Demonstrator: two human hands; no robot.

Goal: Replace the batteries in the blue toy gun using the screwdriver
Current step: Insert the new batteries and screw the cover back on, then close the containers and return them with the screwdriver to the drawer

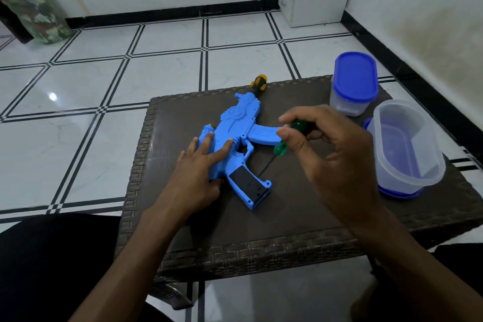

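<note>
- Dark-clad legs of the person fill the lower left corner, with both bare forearms reaching forward over the near edge of the bench (235,246), a low brown one with a woven-pattern border, standing on white floor tiles lined in black.
- Left hand (198,170) lies flat on the rear body of the blue toy gun (236,133), fingers straight and spread, pressing it down; its grip is wide and holds nothing.
- Right hand (326,149) has its grip closed round the green handle of the screwdriver (283,146), thumb and fingers pinching it, the thin dark shaft slanting down toward the gun's handle.
- Lying on its side mid-bench, the toy gun is bright blue plastic with a curved magazine, a trigger guard, and a black panel set in its handle; a black and yellow tip sticks out past the bench's far edge.
- A lidded container (352,83) with a blue lid stands at the far right; its contents cannot be made out.
- An open clear tub (410,149) sits nearer, resting on a blue lid, nothing visible inside.
</note>
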